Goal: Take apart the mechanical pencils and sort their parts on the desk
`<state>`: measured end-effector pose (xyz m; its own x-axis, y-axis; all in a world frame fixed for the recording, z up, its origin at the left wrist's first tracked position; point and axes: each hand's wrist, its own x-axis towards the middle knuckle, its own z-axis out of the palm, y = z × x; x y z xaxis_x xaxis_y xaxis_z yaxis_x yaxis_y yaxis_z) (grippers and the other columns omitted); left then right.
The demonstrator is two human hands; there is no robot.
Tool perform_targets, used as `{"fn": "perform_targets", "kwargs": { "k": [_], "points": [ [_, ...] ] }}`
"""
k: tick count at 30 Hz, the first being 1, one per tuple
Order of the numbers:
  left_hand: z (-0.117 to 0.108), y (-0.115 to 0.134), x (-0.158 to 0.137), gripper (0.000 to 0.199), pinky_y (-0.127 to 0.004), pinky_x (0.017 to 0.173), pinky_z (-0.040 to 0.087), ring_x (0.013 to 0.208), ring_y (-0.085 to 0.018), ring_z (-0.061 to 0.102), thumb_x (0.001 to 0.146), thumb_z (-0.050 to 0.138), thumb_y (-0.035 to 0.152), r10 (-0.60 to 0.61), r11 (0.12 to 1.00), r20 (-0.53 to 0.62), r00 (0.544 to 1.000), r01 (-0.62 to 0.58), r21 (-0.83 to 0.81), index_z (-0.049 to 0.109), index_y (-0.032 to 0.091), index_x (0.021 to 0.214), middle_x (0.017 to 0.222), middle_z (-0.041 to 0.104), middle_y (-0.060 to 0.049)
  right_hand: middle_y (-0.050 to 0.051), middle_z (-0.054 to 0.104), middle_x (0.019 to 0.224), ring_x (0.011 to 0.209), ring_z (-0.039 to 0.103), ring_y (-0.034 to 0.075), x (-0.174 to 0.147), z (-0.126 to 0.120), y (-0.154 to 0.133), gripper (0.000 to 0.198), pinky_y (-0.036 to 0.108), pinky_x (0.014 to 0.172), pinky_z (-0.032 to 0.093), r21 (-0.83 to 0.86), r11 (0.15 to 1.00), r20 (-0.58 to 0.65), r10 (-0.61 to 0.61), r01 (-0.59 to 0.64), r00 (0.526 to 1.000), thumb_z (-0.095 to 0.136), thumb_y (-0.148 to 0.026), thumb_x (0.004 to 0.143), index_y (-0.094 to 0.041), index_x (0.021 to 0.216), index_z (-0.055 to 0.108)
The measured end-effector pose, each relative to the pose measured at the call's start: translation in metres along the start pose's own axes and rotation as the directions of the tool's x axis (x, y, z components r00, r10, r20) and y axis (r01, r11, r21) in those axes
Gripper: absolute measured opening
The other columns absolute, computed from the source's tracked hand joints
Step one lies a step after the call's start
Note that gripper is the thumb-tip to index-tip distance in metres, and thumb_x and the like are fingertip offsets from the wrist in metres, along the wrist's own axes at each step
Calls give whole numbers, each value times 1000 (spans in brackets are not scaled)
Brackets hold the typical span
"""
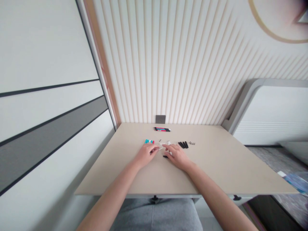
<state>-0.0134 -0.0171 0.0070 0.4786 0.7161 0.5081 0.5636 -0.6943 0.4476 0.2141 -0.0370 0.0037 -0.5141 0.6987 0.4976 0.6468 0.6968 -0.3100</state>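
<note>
My left hand [146, 154] is closed in a pinch, with a thin white pen part [160, 148] sticking out from its fingertips to the right. Opposite it, my right hand [177, 156] hovers low or rests on the table, fingers apart and index finger stretched toward small clear pieces [162, 143]. A black pen part [165, 156] lies by the right thumb, partly covered. Blue, white and red short pen parts [149, 141] lie just beyond the left hand. White pieces [168, 142] lie behind the right fingers. Several black pen barrels [183, 144] lie right of that hand.
Small metallic pieces [192, 143] lie right of the barrels. Whole pens [162, 129] in black, red and blue lie at the back of the beige table [216, 166]. A dark wall socket [160, 119] is behind them. A white cabinet [48, 128] stands at left.
</note>
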Motion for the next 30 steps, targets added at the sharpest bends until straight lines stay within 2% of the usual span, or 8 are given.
{"fn": "perform_targets", "kwargs": {
  "k": [5,9,12,14,17,23,26,30],
  "points": [
    [4,12,0,17,-32,86,47,88,-17,62,93,53,29,93,995,79,993,-90,-32,62,20,104,92,68,-5,9,68,107,101,60,21,1,3,2,25,35,87,42,-43,999,-31,12,-14,999,48,-21,94,-23,116,60],
    [4,20,0,25,-38,100,39,107,-21,57,94,50,29,186,979,175,967,-199,56,58,21,117,112,66,-7,7,69,100,95,61,21,0,2,15,19,34,84,41,-55,984,-133,160,-169,978,50,-17,91,-21,104,64],
    [7,23,0,31,-40,101,37,110,-22,54,94,51,25,247,948,271,930,-290,132,55,22,124,119,63,-8,6,69,96,92,61,20,-3,0,31,20,33,85,41,-35,955,-191,284,-296,940,50,-14,88,-21,98,65],
    [9,24,0,33,-39,98,38,108,-22,55,93,51,23,263,933,319,910,-324,155,54,21,126,116,64,-7,5,70,95,92,60,20,-6,-2,40,21,32,85,41,-40,943,-165,320,-330,933,49,-12,86,-21,96,66],
    [11,22,0,28,-37,95,39,103,-20,56,94,50,22,263,923,340,903,-338,184,58,21,121,107,66,-6,4,69,97,95,59,19,-8,-3,46,26,30,86,40,-86,939,-77,328,-334,941,49,-10,84,-23,98,67],
    [6,17,1,22,-35,92,38,98,-19,55,95,47,18,257,909,316,913,-339,241,64,20,108,96,66,-5,4,67,108,102,56,18,-6,-3,40,40,29,88,36,-195,943,72,287,-268,955,47,-4,84,-25,113,65],
    [2,15,0,23,-35,92,38,97,-19,55,95,46,17,231,935,305,924,-298,194,65,22,107,97,66,-4,5,67,106,100,56,18,-7,-2,39,44,29,87,36,-221,944,88,269,-245,959,47,-2,84,-27,116,64],
    [0,12,-2,24,-35,90,39,97,-19,56,93,47,17,218,955,312,925,-268,128,65,23,106,97,66,-5,4,67,100,97,56,19,-9,-2,38,43,30,84,36,-231,947,71,245,-223,967,47,1,83,-27,107,68]
  ]
}}
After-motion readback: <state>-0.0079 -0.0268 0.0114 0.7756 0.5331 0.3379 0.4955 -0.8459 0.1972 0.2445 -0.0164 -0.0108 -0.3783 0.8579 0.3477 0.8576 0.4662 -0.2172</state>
